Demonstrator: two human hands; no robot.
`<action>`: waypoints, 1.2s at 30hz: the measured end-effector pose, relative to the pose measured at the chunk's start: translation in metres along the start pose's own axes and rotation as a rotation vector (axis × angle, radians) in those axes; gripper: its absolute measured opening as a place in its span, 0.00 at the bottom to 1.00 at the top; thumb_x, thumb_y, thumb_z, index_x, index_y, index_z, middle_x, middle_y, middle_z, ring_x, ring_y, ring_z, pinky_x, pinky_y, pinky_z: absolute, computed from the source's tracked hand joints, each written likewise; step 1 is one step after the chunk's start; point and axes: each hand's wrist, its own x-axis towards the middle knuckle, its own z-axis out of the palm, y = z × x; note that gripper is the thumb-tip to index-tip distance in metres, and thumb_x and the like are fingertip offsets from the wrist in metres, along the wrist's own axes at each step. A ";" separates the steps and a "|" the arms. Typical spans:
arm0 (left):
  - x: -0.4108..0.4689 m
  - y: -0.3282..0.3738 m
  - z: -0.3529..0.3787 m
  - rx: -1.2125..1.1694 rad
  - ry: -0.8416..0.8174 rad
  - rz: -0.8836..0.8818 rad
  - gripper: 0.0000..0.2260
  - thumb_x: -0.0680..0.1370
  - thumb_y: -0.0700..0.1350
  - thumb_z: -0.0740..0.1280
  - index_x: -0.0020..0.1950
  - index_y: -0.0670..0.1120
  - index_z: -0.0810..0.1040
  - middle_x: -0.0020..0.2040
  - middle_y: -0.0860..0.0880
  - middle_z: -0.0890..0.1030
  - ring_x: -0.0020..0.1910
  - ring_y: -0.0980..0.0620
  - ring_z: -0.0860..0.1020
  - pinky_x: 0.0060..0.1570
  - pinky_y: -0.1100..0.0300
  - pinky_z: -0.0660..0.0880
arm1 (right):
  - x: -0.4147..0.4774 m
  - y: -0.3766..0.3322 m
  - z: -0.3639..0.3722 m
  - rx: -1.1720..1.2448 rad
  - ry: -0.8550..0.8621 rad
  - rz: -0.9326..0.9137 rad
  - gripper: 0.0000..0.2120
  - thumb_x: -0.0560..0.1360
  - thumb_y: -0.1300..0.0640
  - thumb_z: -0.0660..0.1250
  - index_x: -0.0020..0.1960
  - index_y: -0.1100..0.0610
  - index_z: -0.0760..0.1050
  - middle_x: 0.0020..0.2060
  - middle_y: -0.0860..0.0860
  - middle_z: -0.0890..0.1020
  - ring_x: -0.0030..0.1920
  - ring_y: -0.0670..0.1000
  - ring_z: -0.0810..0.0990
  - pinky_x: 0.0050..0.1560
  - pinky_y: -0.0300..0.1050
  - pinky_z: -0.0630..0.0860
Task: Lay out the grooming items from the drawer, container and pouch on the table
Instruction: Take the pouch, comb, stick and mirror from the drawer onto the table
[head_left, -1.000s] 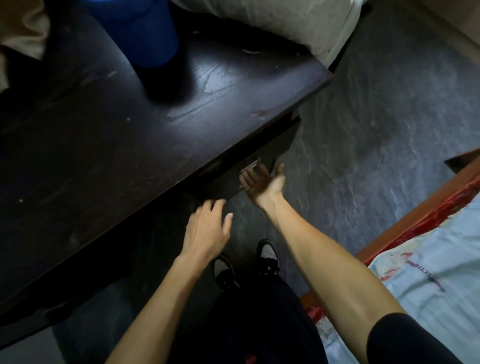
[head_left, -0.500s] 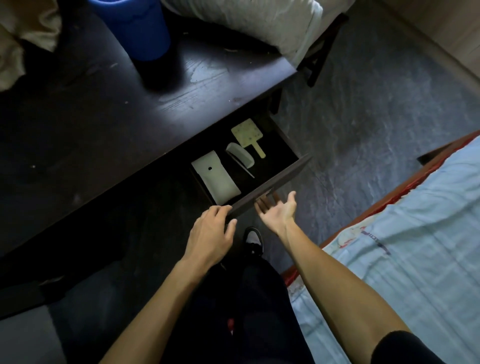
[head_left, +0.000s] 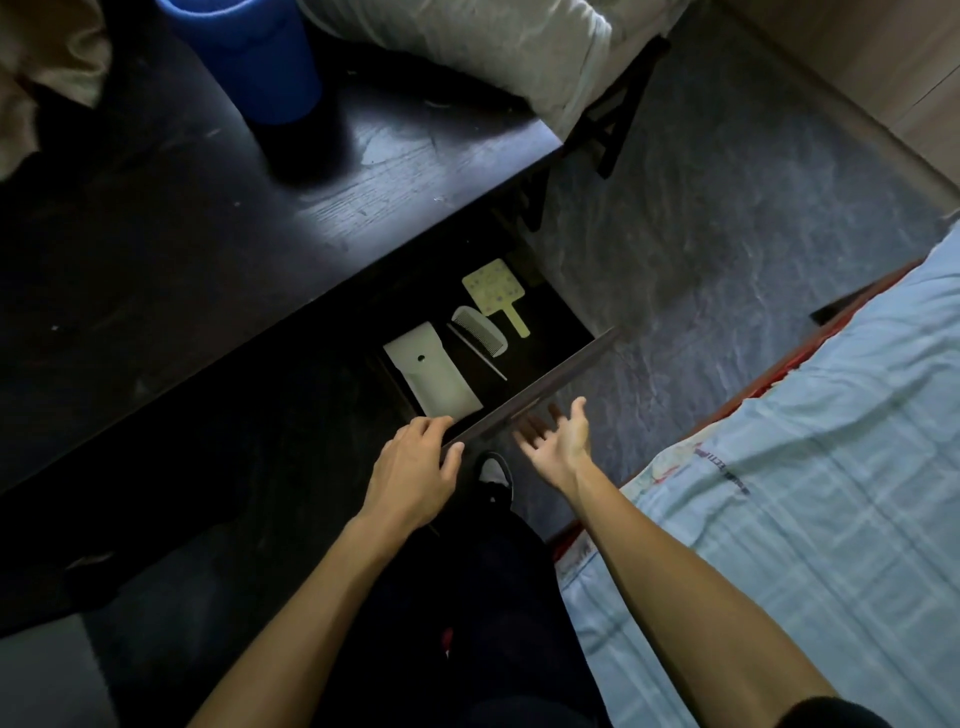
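The dark table's drawer (head_left: 545, 387) stands pulled out. Inside lie a pale pouch (head_left: 431, 376), a white comb (head_left: 480, 330) with a thin stick beside it, and a yellow hand mirror (head_left: 493, 291). My left hand (head_left: 413, 475) grips the left end of the drawer front, fingers over its top edge and thumb on the outside. My right hand (head_left: 558, 444) is palm up just below the drawer front, fingers reaching under it and partly hidden. A blue container (head_left: 254, 57) stands at the back of the table (head_left: 156, 234).
A bed with a light blue sheet (head_left: 805, 493) and red-brown frame runs along my right. A white pillow (head_left: 493, 41) lies past the table's far edge, with a dark chair frame (head_left: 613, 119) behind. Beige cloth (head_left: 41, 67) sits at the back left. Grey floor (head_left: 727, 234) lies between.
The drawer went from closed to pulled out, showing the pouch, comb and mirror. My left hand moved onto the drawer front's corner and my right hand came back with the drawer front.
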 end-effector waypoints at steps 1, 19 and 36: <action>0.002 -0.001 -0.003 0.000 -0.008 -0.004 0.19 0.80 0.53 0.58 0.70 0.49 0.67 0.66 0.49 0.72 0.64 0.51 0.71 0.63 0.53 0.69 | -0.005 -0.001 0.001 -0.085 0.027 -0.041 0.29 0.81 0.39 0.51 0.75 0.55 0.61 0.72 0.60 0.68 0.71 0.60 0.67 0.70 0.59 0.65; 0.071 -0.059 -0.043 -0.012 -0.020 -0.063 0.19 0.79 0.51 0.59 0.69 0.47 0.67 0.65 0.46 0.73 0.62 0.48 0.72 0.61 0.51 0.70 | 0.006 0.058 0.149 -1.805 0.009 -0.670 0.26 0.78 0.48 0.63 0.72 0.56 0.66 0.68 0.55 0.72 0.68 0.54 0.71 0.66 0.51 0.69; 0.087 -0.123 -0.035 -0.012 -0.105 -0.140 0.19 0.80 0.52 0.58 0.70 0.48 0.66 0.62 0.44 0.75 0.58 0.46 0.75 0.55 0.52 0.72 | 0.098 0.106 0.129 -2.378 0.251 -0.423 0.40 0.75 0.58 0.66 0.78 0.59 0.44 0.74 0.62 0.58 0.71 0.61 0.64 0.61 0.55 0.72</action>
